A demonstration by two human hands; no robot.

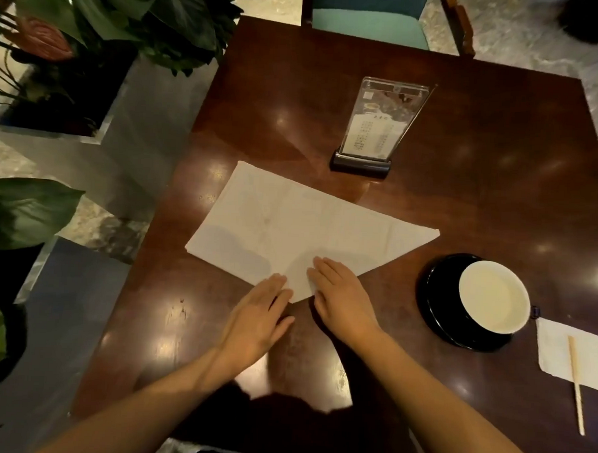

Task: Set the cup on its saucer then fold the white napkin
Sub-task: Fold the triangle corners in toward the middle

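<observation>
Cup point(494, 296) on saucer point(435, 300): done. Napkin point(290, 232) spread on table point(463, 206), fold pending. L hand point(258, 313), R hand point(339, 296): flat, fingers straight, side by side, pressing near corner.

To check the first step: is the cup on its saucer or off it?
On. The cup stands upright on the black saucer, whose rim shows around the cup's left and near sides.
</observation>
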